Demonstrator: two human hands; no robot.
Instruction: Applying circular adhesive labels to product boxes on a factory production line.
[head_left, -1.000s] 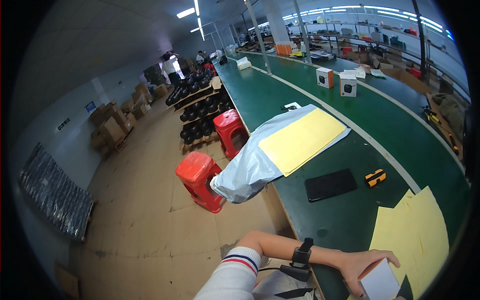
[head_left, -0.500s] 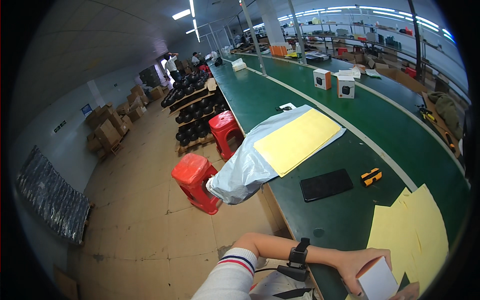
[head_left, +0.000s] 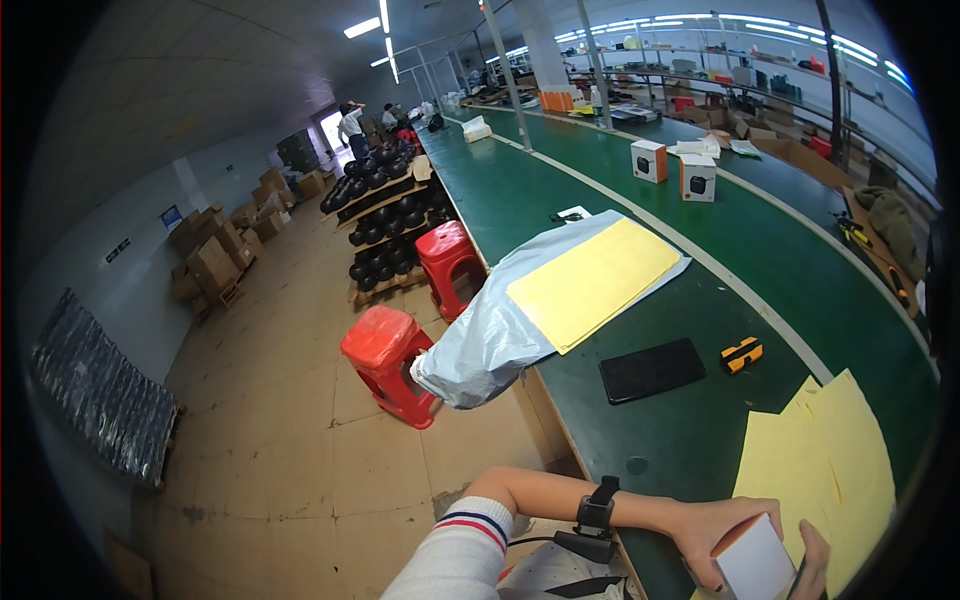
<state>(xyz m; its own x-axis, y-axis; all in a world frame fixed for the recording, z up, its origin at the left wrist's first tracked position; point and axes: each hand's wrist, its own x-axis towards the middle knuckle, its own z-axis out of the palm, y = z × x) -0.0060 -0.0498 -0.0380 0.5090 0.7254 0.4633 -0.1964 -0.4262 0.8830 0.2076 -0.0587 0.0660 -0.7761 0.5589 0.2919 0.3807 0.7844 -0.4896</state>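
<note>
At the lower right, my left hand is wrapped round a small white box, gripping its side. My right hand is just right of the box, partly cut off by the lower edge; the fingers that show are stretched out and nothing can be seen in them. Beyond both hands, yellow sheets lie fanned out on the green table. A black phone-like slab and a yellow-and-black cutter lie farther up the table.
A pale plastic bag with a yellow stack on it overhangs the left table edge. Red stools stand beside it. Two small printed boxes stand on the far side. Black round items sit on racks near the floor.
My right hand has risen into view at the right of the white box, with its fingers showing more. My left hand keeps its grip on the box.
</note>
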